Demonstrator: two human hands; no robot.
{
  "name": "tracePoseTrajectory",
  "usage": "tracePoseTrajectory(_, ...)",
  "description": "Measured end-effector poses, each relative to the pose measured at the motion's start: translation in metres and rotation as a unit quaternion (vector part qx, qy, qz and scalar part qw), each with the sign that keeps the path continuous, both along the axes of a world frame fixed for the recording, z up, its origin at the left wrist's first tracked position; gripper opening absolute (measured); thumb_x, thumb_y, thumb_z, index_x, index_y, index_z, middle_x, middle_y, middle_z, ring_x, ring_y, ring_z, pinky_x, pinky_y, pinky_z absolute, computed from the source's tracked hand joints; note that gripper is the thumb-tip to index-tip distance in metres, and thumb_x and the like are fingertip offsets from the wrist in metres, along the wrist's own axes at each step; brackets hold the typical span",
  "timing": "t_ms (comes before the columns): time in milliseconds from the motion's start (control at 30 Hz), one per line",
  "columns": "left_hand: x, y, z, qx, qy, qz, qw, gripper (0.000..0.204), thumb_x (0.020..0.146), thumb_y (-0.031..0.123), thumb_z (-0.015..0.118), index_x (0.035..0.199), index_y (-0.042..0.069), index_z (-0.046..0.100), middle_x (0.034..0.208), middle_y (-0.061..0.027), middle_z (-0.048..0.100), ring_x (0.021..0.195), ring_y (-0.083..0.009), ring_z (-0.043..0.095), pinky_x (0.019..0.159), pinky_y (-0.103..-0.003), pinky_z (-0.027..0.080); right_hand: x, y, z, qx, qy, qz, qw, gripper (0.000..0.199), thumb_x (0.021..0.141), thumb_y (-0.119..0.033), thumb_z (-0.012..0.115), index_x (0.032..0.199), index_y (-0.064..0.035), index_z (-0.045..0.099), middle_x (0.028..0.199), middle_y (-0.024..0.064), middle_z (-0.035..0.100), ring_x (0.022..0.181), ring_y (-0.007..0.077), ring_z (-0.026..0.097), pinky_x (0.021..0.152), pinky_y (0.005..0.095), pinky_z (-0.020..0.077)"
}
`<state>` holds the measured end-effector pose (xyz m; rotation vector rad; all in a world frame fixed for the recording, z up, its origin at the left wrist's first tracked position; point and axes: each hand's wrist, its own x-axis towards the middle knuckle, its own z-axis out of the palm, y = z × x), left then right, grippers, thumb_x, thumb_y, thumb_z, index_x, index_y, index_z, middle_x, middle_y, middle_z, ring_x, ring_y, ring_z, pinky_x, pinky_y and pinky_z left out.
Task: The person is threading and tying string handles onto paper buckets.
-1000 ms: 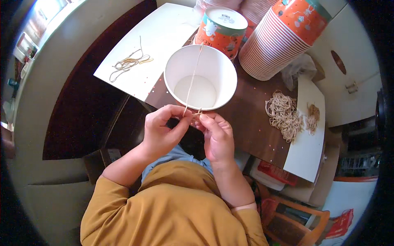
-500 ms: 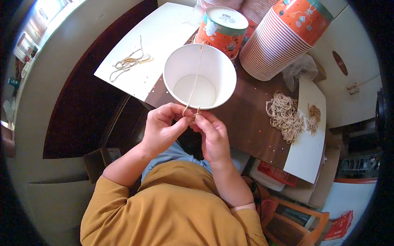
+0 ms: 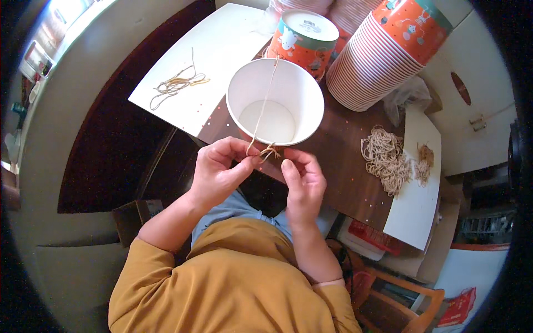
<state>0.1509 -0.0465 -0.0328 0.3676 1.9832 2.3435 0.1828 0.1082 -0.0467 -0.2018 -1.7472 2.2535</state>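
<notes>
A paper bucket [image 3: 311, 105], white inside, stands mouth up at the near edge of the brown table. A thin beige cord [image 3: 265, 102] runs across its mouth from the far rim to the near rim. By the near rim the cord ends in a small tangle of loops and loose tips [image 3: 270, 150]. My left hand [image 3: 222, 169] pinches the cord there between thumb and forefinger. Just to the right of the loops is my right hand [image 3: 304, 180], thumb and forefinger slightly apart, with nothing visible between them.
An upside-down orange and green bucket [image 3: 305, 41] stands behind, beside a tall leaning stack of nested buckets [image 3: 372, 66]. Beige cord lies heaped [image 3: 386, 158] at the right, with a smaller brownish bundle [image 3: 425, 164]. Several loose cords [image 3: 177, 83] rest on the white board [image 3: 222, 39] at the left.
My right hand has let go of the cord and drawn away to the right, uncovering the loops. My left hand keeps its pinch. The bucket sits slightly farther right in the picture.
</notes>
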Motion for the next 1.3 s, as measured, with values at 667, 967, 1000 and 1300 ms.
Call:
tracePoseTrajectory(667,0.004,-0.006,0.0,-0.019,-0.032,0.01,0.999,0.008,0.081,-0.002,0.067,0.088,-0.001,0.063,0.086,-0.0058,0.068,0.077,-0.0089,0.063,0.071,-0.022,0.051,-0.019,0.0,0.008,-0.031,-0.03,0.217,0.975,0.016,0.088,-0.01,0.064,0.098,0.0032,0.067,0.087,0.0015,0.066,0.075,0.0059,0.058,0.069,0.0209,0.0476)
tracePoseTrajectory(967,0.004,0.0,0.002,-0.081,0.074,0.087,0.99,0.008,0.079,-0.001,0.064,0.087,-0.001,0.064,0.08,-0.0031,0.067,0.075,-0.0055,0.062,0.068,-0.021,0.051,-0.017,-0.008,0.009,-0.13,-0.067,0.173,0.974,0.015,0.088,-0.01,0.063,0.097,0.0006,0.069,0.087,0.0012,0.068,0.075,0.0041,0.057,0.069,0.0201,0.0457)
tracePoseTrajectory(1000,0.004,0.001,0.002,-0.081,0.074,0.088,0.99,0.008,0.079,-0.001,0.064,0.087,-0.001,0.064,0.08,-0.0031,0.067,0.075,-0.0055,0.062,0.068,-0.021,0.051,-0.017,-0.007,0.007,-0.13,-0.067,0.174,0.974,0.015,0.088,-0.01,0.063,0.097,0.0006,0.069,0.087,0.0012,0.068,0.075,0.0041,0.057,0.069,0.0201,0.0457)
tracePoseTrajectory(1300,0.006,0.007,0.0,-0.093,0.057,0.1,0.989,0.008,0.079,0.001,0.067,0.087,-0.001,0.064,0.077,-0.0025,0.067,0.07,-0.0053,0.061,0.065,-0.021,0.05,-0.016,-0.014,-0.01,-0.253,-0.065,0.165,0.951,0.017,0.087,-0.012,0.064,0.1,-0.0026,0.069,0.096,0.0031,0.069,0.077,0.0057,0.057,0.071,0.0212,0.0432)
